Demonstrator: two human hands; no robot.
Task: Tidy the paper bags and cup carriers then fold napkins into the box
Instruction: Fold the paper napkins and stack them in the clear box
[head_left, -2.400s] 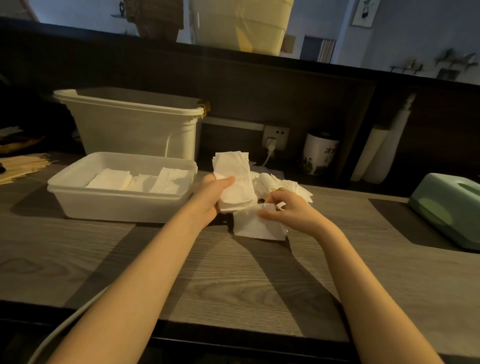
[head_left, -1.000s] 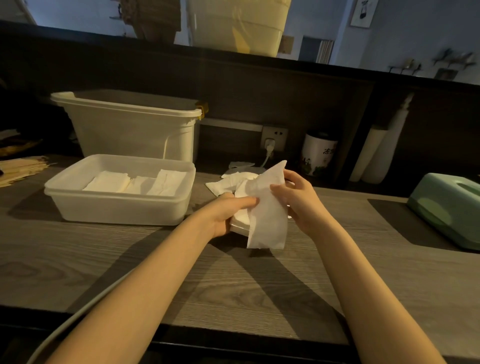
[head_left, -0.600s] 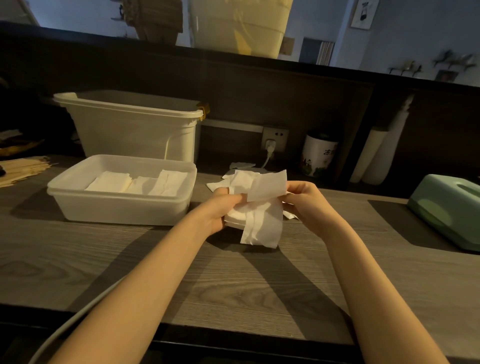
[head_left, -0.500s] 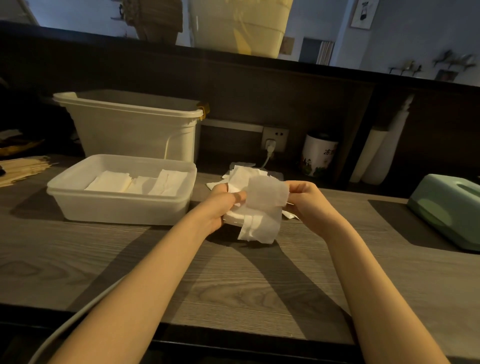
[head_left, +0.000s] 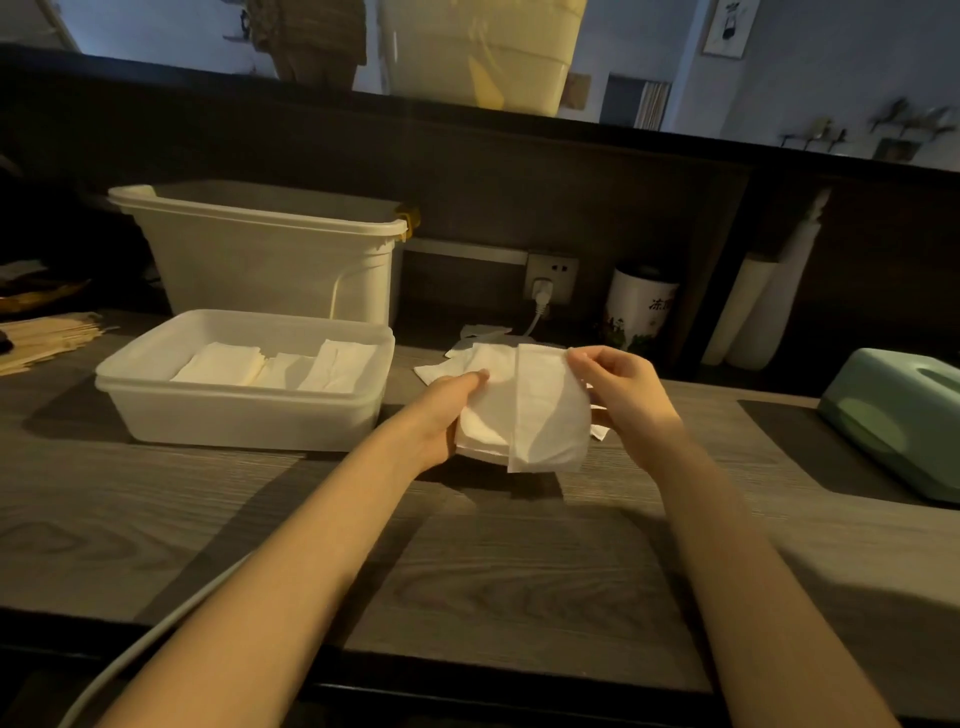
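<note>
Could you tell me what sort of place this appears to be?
Probably the service counter of a café or drinks shop. A shallow plastic box holds folded napkins, a bundle of wooden sticks lies at the left, and both hands fold a napkin on the wood-grain counter.

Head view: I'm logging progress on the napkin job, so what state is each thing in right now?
Shallow box: open, folded napkins inside.
Napkin: folded, held up by both hands.
Left hand: grips napkins from below.
Right hand: pinches the napkin's top corner.
Tall bin: lidless, contents hidden.
Plug: in the socket.
</note>
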